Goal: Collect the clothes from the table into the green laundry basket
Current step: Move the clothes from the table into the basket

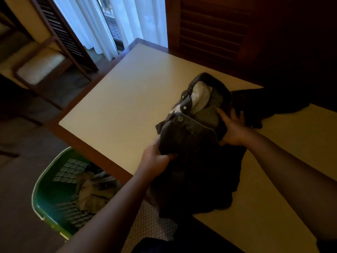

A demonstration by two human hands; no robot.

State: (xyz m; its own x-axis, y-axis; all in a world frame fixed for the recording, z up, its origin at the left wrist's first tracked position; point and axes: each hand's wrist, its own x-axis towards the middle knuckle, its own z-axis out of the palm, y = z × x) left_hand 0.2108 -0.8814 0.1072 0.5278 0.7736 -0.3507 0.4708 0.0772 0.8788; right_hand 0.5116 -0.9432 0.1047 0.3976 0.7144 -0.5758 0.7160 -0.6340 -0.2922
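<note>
Dark jeans [191,139] bunched on table [118,99], left hand [156,157] pinching waistband edge, right hand [233,130] fingers spread gripping other side, no readable label, green basket [47,189] on floor nr table w/ clothes inside

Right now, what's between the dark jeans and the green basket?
Head view: only bare table top and its wooden edge lie between the jeans, held by both hands, and the green basket on the floor.

A wide bare stretch of table [127,99] lies open at frame centre-left, while a dark garment [264,105] blocks the upper right. At lower left, the green laundry basket [45,181] stands open-topped, partly tucked under the table's edge.
</note>
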